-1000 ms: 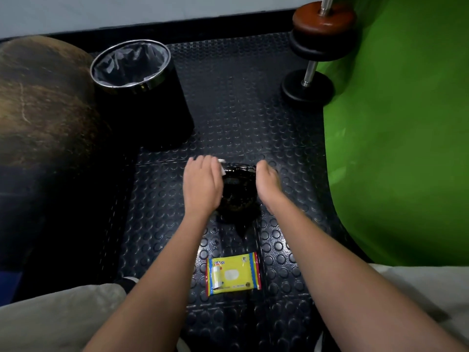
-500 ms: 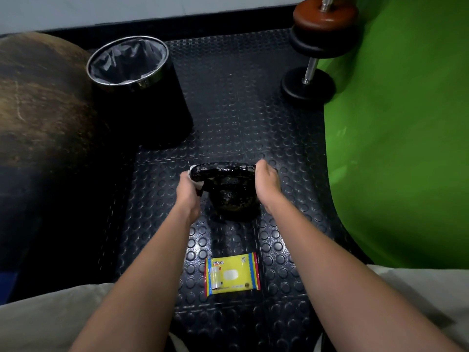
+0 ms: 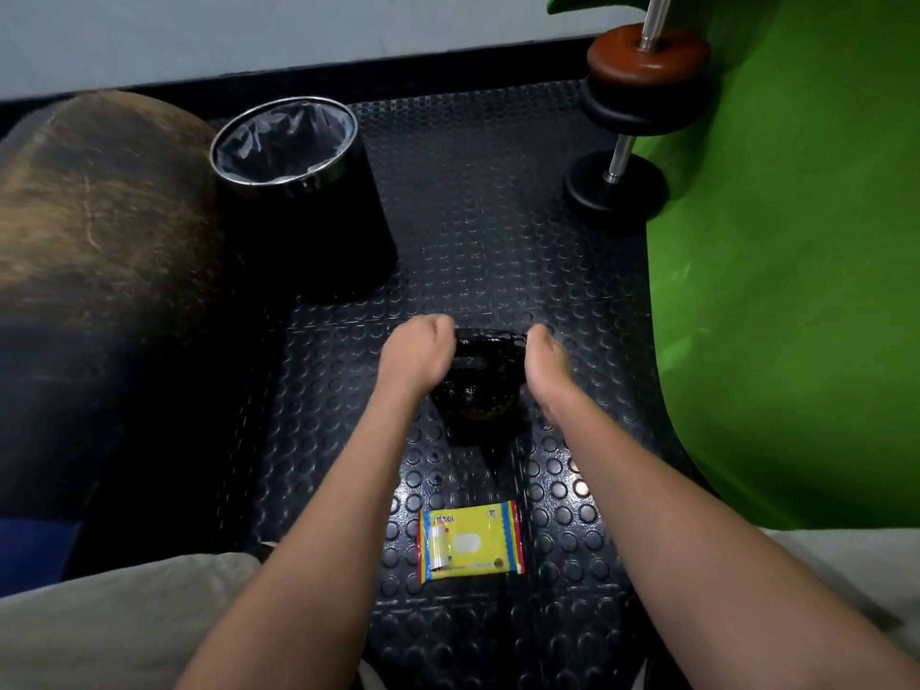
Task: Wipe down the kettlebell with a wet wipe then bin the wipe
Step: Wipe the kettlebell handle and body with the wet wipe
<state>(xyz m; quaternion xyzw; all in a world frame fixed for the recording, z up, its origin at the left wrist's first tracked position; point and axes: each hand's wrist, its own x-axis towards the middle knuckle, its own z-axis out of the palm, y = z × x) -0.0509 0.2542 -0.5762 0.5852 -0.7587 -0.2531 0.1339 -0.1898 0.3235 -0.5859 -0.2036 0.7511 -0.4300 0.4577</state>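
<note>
black kettlebell (image 3: 478,390) upright on studded rubber mat, handle on top running left to right, glossy wet-looking surface, round body below. handle's ends covered by hands on either side. wet wipe not visible, can't tell where it sits. black bin (image 3: 308,201) stands far-left of kettlebell, well apart, chrome rim, grey liner bag inside, mouth open. yellow wet wipe pack (image 3: 470,545) flat on mat near side of kettlebell, apart from it, label up.

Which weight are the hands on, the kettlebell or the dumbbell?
The glossy black kettlebell on the studded mat: left hand and right hand flank its handle. The chrome-barred dumbbell leans untouched against the green backdrop.
</note>
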